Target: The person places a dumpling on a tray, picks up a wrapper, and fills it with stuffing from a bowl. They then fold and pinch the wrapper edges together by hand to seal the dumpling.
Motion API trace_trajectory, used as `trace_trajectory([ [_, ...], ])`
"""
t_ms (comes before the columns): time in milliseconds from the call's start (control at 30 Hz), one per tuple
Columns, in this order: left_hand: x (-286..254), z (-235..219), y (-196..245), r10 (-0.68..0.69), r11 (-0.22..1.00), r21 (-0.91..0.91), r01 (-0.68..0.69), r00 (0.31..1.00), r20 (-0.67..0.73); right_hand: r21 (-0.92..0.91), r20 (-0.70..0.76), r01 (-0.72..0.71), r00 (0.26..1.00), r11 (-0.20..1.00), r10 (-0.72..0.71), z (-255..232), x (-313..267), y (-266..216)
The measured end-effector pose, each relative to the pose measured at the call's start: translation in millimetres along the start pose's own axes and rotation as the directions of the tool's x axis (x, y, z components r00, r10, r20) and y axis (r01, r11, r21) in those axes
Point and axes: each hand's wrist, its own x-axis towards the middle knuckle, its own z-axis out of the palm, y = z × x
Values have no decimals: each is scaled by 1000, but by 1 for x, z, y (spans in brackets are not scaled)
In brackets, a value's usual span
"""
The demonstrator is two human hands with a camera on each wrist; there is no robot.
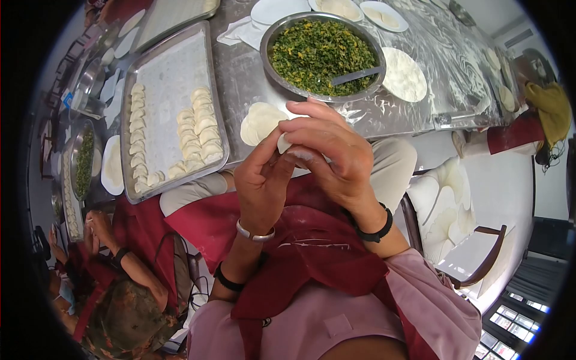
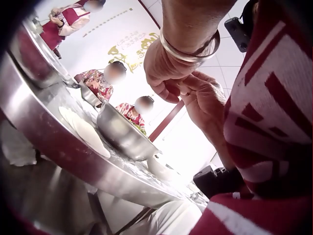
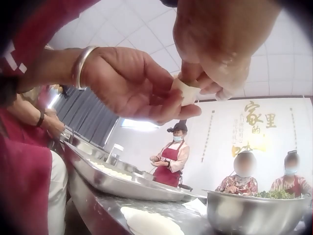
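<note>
Your left hand (image 1: pixel 261 180) and right hand (image 1: pixel 339 157) together pinch one dumpling (image 3: pixel 186 92) by the near edge of the counter (image 1: pixel 241 81). Beyond lie wrappers (image 1: pixel 258 124) and a steel filling bowl (image 3: pixel 257 215); the dumpling tray (image 1: pixel 168 72) sits left.

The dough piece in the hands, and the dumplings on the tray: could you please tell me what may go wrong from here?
The dough piece, pinched between the left grip and the right grip, might tear if squeezed too hard. Neighbouring dumplings on the tray touch, so they may stick together. The wrappers overlap and could cling to one another.
</note>
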Motion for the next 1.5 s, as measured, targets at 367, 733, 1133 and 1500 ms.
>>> trace_trajectory([
  [367, -1, -2, 9, -40, 994, 101, 38, 999, 24, 17, 7, -23, 1000, 1000, 23, 2, -4, 3],
  [733, -4, -4, 3, 31, 996, 88, -36, 998, 62, 0, 61, -2, 998, 1000, 2, 0, -1, -2],
  [1133, -4, -2, 9, 38, 997, 58, -43, 995, 89, 90, 105, -60, 993, 994, 50, -2, -1, -3],
  [1500, -5, 2, 9, 98, 995, 9, -98, 994, 43, 382, 91, -259, 966, 887, 243, -2, -8, -7],
])
